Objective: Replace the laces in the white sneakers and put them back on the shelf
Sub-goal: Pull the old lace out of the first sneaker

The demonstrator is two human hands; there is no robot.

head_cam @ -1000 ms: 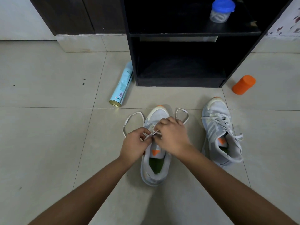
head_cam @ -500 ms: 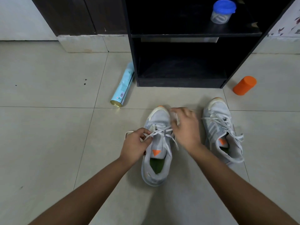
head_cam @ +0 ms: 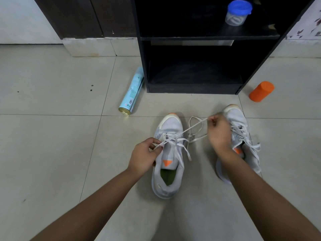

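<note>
Lying toe toward the shelf (head_cam: 191,88), nearer sneaker (head_cam: 171,126), right hand (head_cam: 219,134) pinching its lace (head_cam: 194,126), left hand (head_cam: 144,157) apparently pinching it too

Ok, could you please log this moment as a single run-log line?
step: lacing sneaker | left hand: pinches lace at eyelets | right hand: holds lace taut | other sneaker: laced | shelf: no sneakers

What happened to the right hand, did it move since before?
Yes. Against the black shelf, the right hand went right, off the left sneaker and over the right sneaker, pinching the white lace.
</note>
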